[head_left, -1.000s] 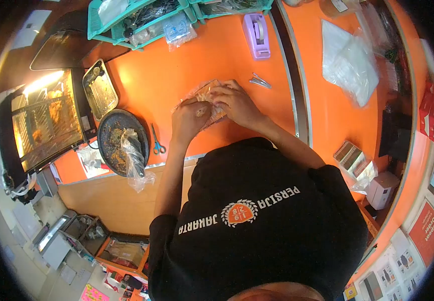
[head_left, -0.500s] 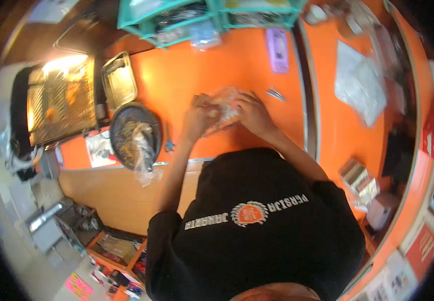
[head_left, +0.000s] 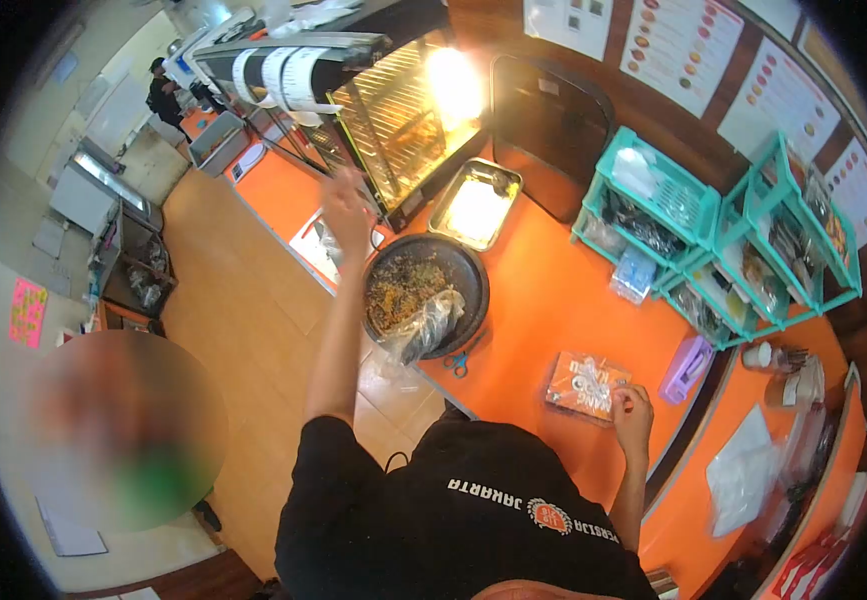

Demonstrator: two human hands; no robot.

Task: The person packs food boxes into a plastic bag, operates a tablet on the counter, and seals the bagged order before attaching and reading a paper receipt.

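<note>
On the orange counter lies a small printed orange packet (head_left: 581, 386) in clear plastic, the plastic bunched up on top. My right hand (head_left: 633, 410) is at its right end, thumb and fingers pinched on the plastic. My left hand (head_left: 347, 208) is stretched out to the far left, in front of the lit glass warmer (head_left: 403, 130). Its fingers are smeared by motion, and I cannot tell what they hold. Just below that hand a shiny item lies over a white sheet (head_left: 315, 250). Right of my left forearm sits a dark stone mortar (head_left: 473, 290) with brown-green paste and a plastic-covered handle (head_left: 423, 325).
A metal tray (head_left: 498, 215) stands beside the warmer. Blue-handled scissors (head_left: 456, 364) lie by the mortar. Teal stacked racks (head_left: 698, 205) hold packaged goods; a purple stapler-like item (head_left: 686, 370) is near them. A blurred person (head_left: 128, 430) is at left, another person (head_left: 164, 98) far back.
Both hands were on the packet; my left hand has left it and swung left toward the warmer. The right hand stays at the packet. The view has turned left.
</note>
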